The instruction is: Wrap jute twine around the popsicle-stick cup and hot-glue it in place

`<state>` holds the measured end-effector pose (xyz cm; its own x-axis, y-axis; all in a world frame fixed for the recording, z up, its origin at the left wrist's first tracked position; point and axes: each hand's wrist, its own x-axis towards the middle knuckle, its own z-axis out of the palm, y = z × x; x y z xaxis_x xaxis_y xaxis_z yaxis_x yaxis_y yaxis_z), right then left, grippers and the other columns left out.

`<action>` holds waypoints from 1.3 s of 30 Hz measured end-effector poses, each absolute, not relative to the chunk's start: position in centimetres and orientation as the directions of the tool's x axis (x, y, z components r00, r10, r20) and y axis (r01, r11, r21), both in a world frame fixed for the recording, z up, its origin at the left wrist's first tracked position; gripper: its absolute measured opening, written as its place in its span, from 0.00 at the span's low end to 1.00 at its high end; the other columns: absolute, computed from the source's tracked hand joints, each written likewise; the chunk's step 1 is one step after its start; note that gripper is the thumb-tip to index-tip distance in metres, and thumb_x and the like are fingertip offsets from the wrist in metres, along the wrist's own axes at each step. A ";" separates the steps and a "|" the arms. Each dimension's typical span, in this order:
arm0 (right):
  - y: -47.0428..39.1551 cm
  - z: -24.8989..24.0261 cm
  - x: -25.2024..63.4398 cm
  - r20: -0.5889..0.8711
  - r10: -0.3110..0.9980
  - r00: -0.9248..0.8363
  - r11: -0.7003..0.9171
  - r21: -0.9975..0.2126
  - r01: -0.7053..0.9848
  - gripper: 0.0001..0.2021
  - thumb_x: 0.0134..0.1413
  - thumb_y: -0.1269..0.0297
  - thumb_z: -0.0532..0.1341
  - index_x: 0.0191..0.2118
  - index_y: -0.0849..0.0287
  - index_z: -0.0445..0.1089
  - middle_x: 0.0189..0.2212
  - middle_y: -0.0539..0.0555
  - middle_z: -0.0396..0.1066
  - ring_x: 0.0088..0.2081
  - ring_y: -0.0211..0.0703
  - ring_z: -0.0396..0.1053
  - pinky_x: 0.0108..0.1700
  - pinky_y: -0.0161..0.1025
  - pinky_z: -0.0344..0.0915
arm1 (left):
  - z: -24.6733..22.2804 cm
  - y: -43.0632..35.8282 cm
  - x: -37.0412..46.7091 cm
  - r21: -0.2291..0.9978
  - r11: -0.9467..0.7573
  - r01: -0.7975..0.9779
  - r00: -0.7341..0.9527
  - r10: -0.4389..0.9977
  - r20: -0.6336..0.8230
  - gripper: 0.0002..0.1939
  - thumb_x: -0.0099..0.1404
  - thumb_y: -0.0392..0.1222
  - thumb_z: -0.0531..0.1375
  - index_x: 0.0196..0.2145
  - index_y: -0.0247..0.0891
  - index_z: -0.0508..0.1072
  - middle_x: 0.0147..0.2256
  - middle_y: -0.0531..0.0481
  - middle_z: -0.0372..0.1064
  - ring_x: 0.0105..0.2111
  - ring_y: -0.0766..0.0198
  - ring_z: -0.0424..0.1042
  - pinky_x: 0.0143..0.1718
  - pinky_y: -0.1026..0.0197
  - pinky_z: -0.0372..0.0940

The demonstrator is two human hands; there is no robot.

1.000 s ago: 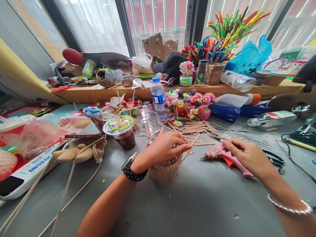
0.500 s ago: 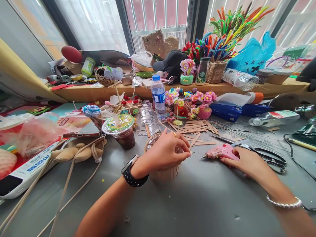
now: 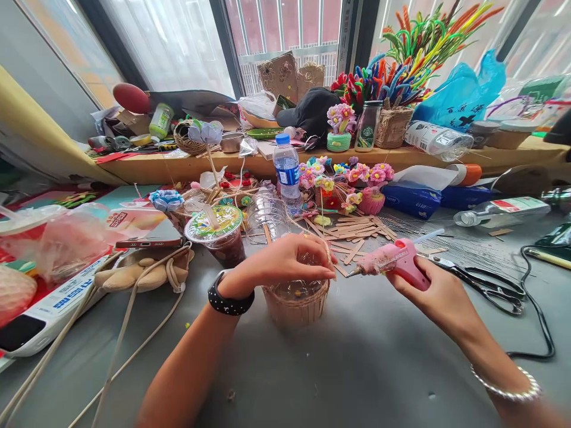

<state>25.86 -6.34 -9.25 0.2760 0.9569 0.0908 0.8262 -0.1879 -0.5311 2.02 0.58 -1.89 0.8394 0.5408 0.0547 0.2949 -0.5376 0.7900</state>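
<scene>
My right hand (image 3: 439, 297) grips a pink hot glue gun (image 3: 397, 261) raised off the table, its metal nozzle pointing left toward the basket. A glue stick (image 3: 429, 236) sticks out of its back. Over the small round basket (image 3: 298, 304) is my left hand (image 3: 297, 258), thumb and fingers pinched on a thin twine (image 3: 329, 254) at the right side of the rim. Wooden sticks form the basket's wall, and clear plastic shows inside. Part of its far rim is hidden by my left hand.
Craft sticks (image 3: 363, 229) lie scattered behind the basket. Black-handled scissors (image 3: 484, 284) rest beyond my right hand, near a black cord (image 3: 542, 321). A lidded drink cup (image 3: 216, 235) and a water bottle (image 3: 286, 172) stand at the back. A pouch with straps (image 3: 143, 273) lies left.
My right hand has lifted the glue gun off the table and brought it left, closer to the basket. My left hand has shifted slightly left, uncovering more of the basket.
</scene>
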 end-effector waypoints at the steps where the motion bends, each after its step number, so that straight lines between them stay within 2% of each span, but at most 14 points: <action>1: -6.5 -9.3 25.5 0.101 0.960 0.260 -0.164 -0.549 0.820 0.16 0.40 0.48 0.54 0.25 0.57 0.60 0.19 0.50 0.64 0.20 0.37 0.58 0.22 0.34 0.56 | -1.8 0.7 1.9 0.803 -0.521 0.289 0.845 0.533 0.042 0.06 0.57 0.38 0.58 0.28 0.33 0.71 0.30 0.52 0.64 0.39 0.67 0.66 0.41 0.67 0.60; 6: -7.0 -9.2 24.6 0.175 0.949 0.263 -0.109 -0.601 0.792 0.14 0.40 0.50 0.57 0.25 0.56 0.58 0.18 0.49 0.62 0.19 0.37 0.57 0.21 0.34 0.55 | -1.8 1.0 1.5 0.838 -0.474 0.271 0.858 0.514 0.013 0.04 0.57 0.37 0.58 0.28 0.34 0.71 0.31 0.52 0.63 0.42 0.65 0.66 0.43 0.67 0.60; 11: -7.5 -9.4 24.2 0.341 0.909 0.242 -0.029 -0.525 0.851 0.15 0.43 0.54 0.56 0.20 0.55 0.50 0.15 0.47 0.54 0.18 0.35 0.52 0.21 0.34 0.52 | -1.8 1.1 1.5 0.835 -0.482 0.265 0.865 0.502 0.015 0.05 0.58 0.37 0.58 0.27 0.33 0.71 0.32 0.50 0.66 0.43 0.65 0.66 0.43 0.66 0.60; 14: -7.5 -9.8 24.0 0.433 0.883 0.182 0.056 -0.481 0.875 0.14 0.44 0.56 0.56 0.20 0.55 0.50 0.15 0.47 0.54 0.18 0.34 0.52 0.21 0.34 0.52 | -1.8 1.1 1.5 0.830 -0.484 0.278 0.862 0.508 0.007 0.05 0.58 0.37 0.57 0.27 0.33 0.71 0.33 0.50 0.66 0.43 0.65 0.65 0.44 0.66 0.60; 20: -7.2 -10.5 23.9 0.571 0.802 0.177 0.131 -0.456 0.880 0.15 0.42 0.58 0.58 0.19 0.56 0.51 0.14 0.44 0.52 0.16 0.31 0.49 0.19 0.31 0.50 | -2.0 1.2 1.5 0.829 -0.488 0.273 0.866 0.501 0.010 0.05 0.57 0.37 0.58 0.27 0.32 0.71 0.34 0.49 0.65 0.44 0.64 0.65 0.44 0.66 0.60; 39: -7.1 -10.8 24.0 0.603 0.784 0.146 0.165 -0.429 0.888 0.13 0.43 0.60 0.58 0.20 0.57 0.52 0.15 0.44 0.52 0.17 0.31 0.49 0.19 0.31 0.50 | -2.0 1.3 1.4 0.814 -0.511 0.278 0.871 0.492 0.011 0.06 0.58 0.39 0.58 0.28 0.32 0.71 0.35 0.49 0.67 0.44 0.63 0.65 0.43 0.65 0.60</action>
